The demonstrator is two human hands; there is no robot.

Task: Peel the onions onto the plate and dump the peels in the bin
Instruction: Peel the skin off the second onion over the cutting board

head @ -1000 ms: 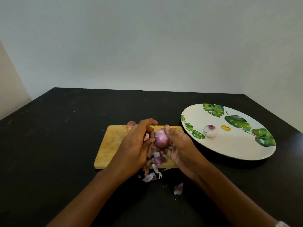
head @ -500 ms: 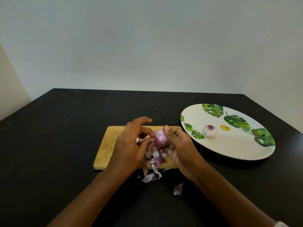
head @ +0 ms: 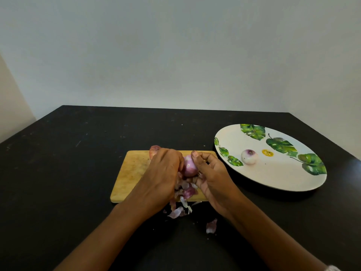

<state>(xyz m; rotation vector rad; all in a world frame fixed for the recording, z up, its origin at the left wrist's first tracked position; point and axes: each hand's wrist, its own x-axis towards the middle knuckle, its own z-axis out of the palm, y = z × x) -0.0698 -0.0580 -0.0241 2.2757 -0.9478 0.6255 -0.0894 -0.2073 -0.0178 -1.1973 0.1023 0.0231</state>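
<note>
Apparently left hand (head: pixel 162 178) and right hand (head: pixel 213 180) clasp onion (head: pixel 189 167).

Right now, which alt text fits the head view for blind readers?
Left hand and right hand hold a purple onion over a peel-strewn cutting board on a black table. A peeled onion lies on the leaf-patterned plate at right.
</note>
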